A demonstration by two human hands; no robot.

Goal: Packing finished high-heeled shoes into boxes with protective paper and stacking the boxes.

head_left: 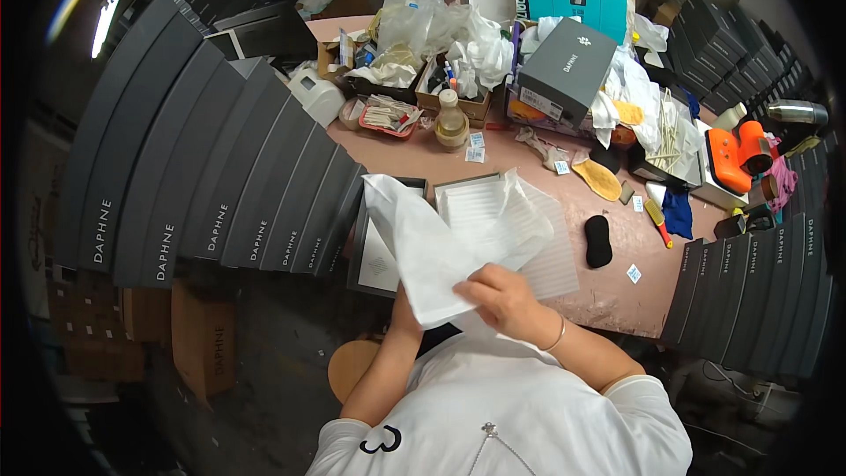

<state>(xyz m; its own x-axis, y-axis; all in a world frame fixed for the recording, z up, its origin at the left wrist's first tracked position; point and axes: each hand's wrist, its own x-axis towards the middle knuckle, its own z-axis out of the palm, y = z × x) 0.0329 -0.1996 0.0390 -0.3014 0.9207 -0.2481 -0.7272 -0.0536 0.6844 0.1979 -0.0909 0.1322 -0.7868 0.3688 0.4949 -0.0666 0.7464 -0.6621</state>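
Observation:
A thin white sheet or bag (423,247), its kind unclear, is held up in front of my body over the table's near edge. My right hand (507,300) is closed with its fingertips on the right side of this white piece. My left hand is hidden behind it; only the left forearm (388,361) shows, running up to its lower left edge. Just left of the white piece lies an open dark grey box part (357,264) with a pale lining. Behind it, another open box (467,185) is partly covered by translucent wrapping paper (555,247).
Tall rows of grey shoeboxes stand at left (194,150) and right (749,291). On the pink table (608,300) are a black oval pad (598,241), a yellow insole (597,180), a bottle (451,119) and a red-and-yellow handled tool (658,223). Cluttered boxes line the back.

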